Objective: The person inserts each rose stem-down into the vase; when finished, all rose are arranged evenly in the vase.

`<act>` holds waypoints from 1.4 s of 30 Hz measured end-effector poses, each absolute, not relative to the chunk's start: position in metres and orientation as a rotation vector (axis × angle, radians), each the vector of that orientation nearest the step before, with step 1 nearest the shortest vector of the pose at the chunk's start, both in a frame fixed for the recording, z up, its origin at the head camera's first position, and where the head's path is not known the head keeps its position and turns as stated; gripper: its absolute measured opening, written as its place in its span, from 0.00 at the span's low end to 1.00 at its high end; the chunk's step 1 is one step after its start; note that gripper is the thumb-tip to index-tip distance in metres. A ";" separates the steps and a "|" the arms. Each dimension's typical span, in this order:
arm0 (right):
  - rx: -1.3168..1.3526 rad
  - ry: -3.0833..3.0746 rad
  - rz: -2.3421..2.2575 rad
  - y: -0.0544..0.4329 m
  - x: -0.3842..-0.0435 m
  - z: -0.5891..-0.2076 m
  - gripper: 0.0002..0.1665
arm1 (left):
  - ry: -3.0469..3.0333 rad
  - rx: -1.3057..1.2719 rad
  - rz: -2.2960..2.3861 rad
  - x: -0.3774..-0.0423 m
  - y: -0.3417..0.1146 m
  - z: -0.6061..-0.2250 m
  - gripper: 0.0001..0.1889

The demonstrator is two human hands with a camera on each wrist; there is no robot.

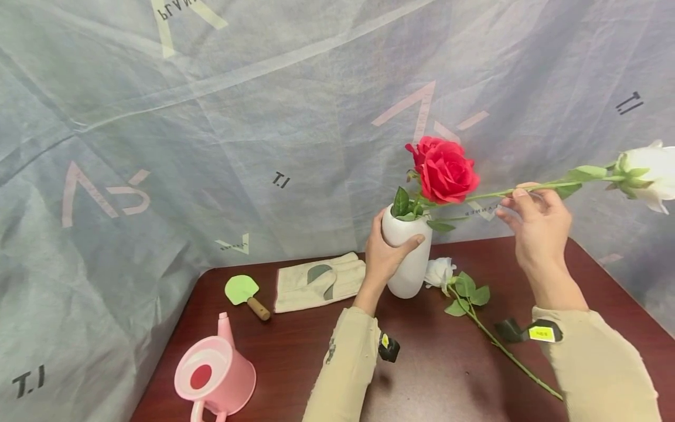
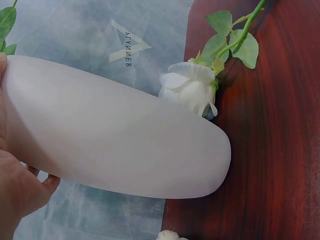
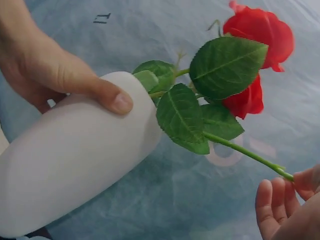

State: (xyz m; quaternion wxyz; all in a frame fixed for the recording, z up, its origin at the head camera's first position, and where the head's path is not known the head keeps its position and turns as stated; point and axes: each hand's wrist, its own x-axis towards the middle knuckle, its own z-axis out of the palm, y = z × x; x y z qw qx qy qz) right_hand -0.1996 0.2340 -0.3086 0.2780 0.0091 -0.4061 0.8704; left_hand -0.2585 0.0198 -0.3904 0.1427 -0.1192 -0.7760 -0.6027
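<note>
My left hand [image 1: 384, 253] grips a white vase [image 1: 408, 269] near its top, thumb across the front, and the vase tilts slightly. Red roses [image 1: 448, 173] lean out of its mouth to the right, with green leaves [image 3: 227, 67] around the rim. My right hand [image 1: 545, 228] pinches the stem of a white rose [image 1: 651, 173] between thumb and fingers. That stem lies nearly level, bloom to the right. Its other end reaches the leaves by the vase mouth, which hide the tip. Another white rose [image 1: 439, 273] lies on the table beside the vase base.
On the dark red table [image 1: 422, 363], a pink watering can [image 1: 239, 378] stands at the front left. Behind it lie a small green trowel [image 1: 242, 288] with a wooden handle and cream gloves [image 1: 292, 290]. A grey printed cloth [image 1: 316, 117] hangs behind the table.
</note>
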 end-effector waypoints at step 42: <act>0.409 -2.724 1.382 0.234 -0.225 -0.328 0.18 | -2.244 -0.369 -1.749 -0.259 0.018 -0.390 0.45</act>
